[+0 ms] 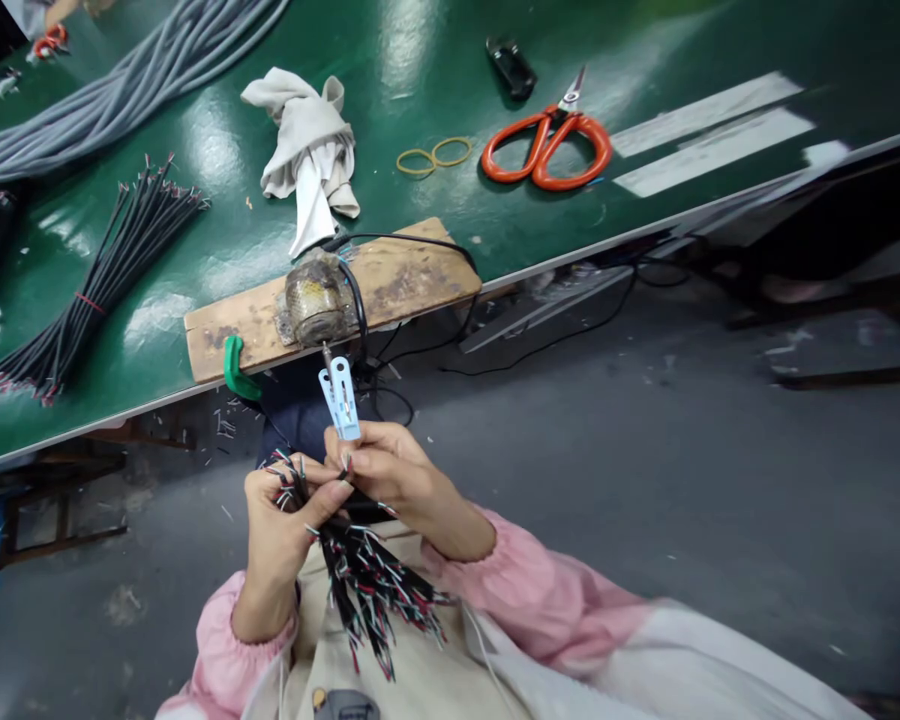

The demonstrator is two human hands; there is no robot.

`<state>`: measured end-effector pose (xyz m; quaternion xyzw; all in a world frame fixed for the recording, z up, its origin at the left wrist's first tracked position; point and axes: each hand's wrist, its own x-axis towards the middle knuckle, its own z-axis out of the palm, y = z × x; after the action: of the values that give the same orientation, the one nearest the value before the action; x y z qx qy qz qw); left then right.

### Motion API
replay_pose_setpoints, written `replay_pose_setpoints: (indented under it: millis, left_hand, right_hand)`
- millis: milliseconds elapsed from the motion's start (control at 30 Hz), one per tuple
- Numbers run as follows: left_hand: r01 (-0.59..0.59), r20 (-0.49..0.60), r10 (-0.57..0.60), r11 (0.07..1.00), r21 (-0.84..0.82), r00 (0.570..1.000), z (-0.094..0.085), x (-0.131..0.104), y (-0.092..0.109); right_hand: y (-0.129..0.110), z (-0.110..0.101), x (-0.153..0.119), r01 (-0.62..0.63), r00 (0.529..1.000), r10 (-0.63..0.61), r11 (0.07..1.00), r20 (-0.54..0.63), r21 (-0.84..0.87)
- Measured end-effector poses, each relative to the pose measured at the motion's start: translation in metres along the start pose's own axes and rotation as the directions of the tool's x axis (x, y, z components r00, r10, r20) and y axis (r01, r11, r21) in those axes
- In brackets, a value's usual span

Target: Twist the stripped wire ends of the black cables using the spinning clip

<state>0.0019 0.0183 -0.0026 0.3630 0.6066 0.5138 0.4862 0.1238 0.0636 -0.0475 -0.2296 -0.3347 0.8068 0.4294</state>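
Green table (667,60) at eleven o'clock; at seven, my left hand (274,535) clasps the cable bundle (367,575) while my right hand (412,490) pinches one cable end (346,466), likely to steady it.

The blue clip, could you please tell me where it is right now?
The blue clip is just left of centre in the head view, between the right hand and the near edge of the wooden board.
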Motion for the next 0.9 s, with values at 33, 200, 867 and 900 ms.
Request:
replay_pose_setpoints:
  millis: [33, 200, 867, 900]
  left_hand:
    - [-0.024, -0.01, 0.024, 1.0, -0.003, 1.0, 0.0, 0.001, 0.0]
    - [-0.122, -0.091, 0.131, 0.987, 0.104, 0.987, 0.003, 0.0, 0.001]
    - [-0.26, -0.155, 0.286, 0.951, 0.169, 0.946, 0.008, -0.003, 0.003]
    - [-0.262, -0.159, 0.29, 0.949, 0.173, 0.944, 0.007, -0.002, 0.005]
  right_hand:
    - [-0.001, -0.001, 0.003, -0.074, 0.997, 0.073, 0.996, 0.016, 0.056]
    - [-0.008, -0.007, 0.011, 0.131, 0.966, -0.162, 0.979, -0.2, -0.159]
    - [-0.024, -0.009, 0.012, -0.015, 0.97, -0.015, 0.992, -0.242, -0.124]
    - [-0.027, -0.007, 0.018, 0.013, 0.969, -0.051, 0.988, -0.243, -0.156]
